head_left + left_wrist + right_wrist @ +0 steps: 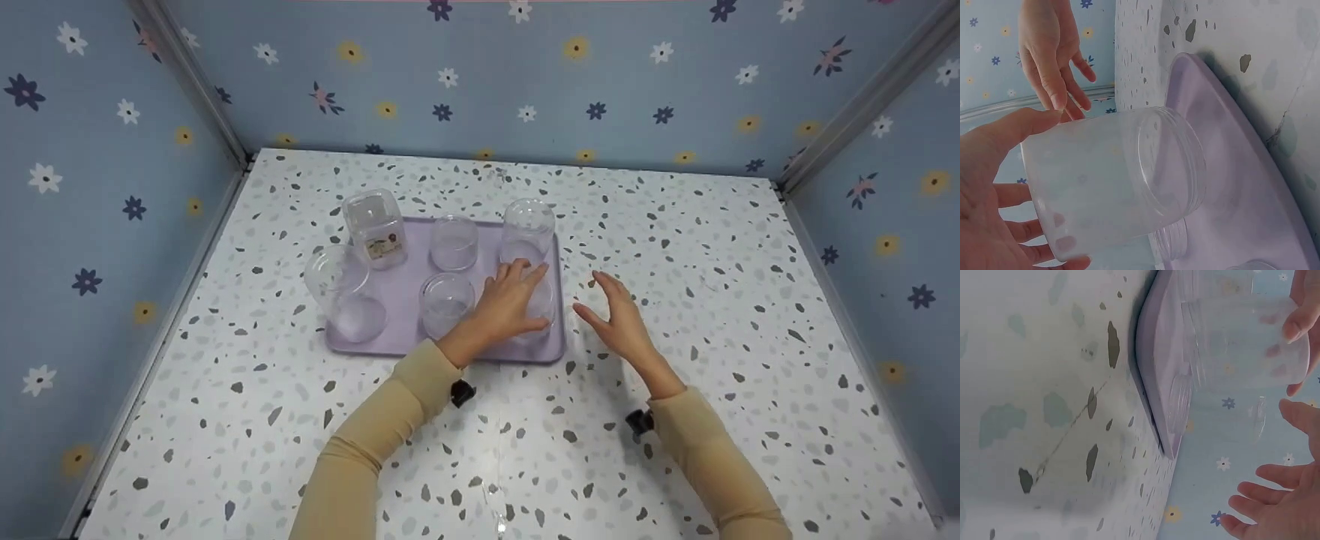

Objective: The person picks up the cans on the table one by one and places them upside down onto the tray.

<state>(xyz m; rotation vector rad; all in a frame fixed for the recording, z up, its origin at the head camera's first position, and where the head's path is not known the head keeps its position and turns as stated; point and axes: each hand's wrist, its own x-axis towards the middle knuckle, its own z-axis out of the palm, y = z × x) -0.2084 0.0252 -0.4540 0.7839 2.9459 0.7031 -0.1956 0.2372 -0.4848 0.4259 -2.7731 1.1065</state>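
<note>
My left hand reaches over the front right corner of a lavender tray. It grips a clear plastic jar from above, with thumb and fingers spread around its base. The jar is mouth-down, its ridged rim close to the tray's surface. In the right wrist view, the jar appears with fingertips against its base end. My right hand hovers beside the tray's right edge, fingers apart, holding nothing. A tall clear jar stands just behind the left hand at the tray's back right.
Other clear containers share the tray: a squarish labelled one at back left, a tall jar at front left, and shorter jars at back middle and front middle. Flowered panels enclose the speckled table.
</note>
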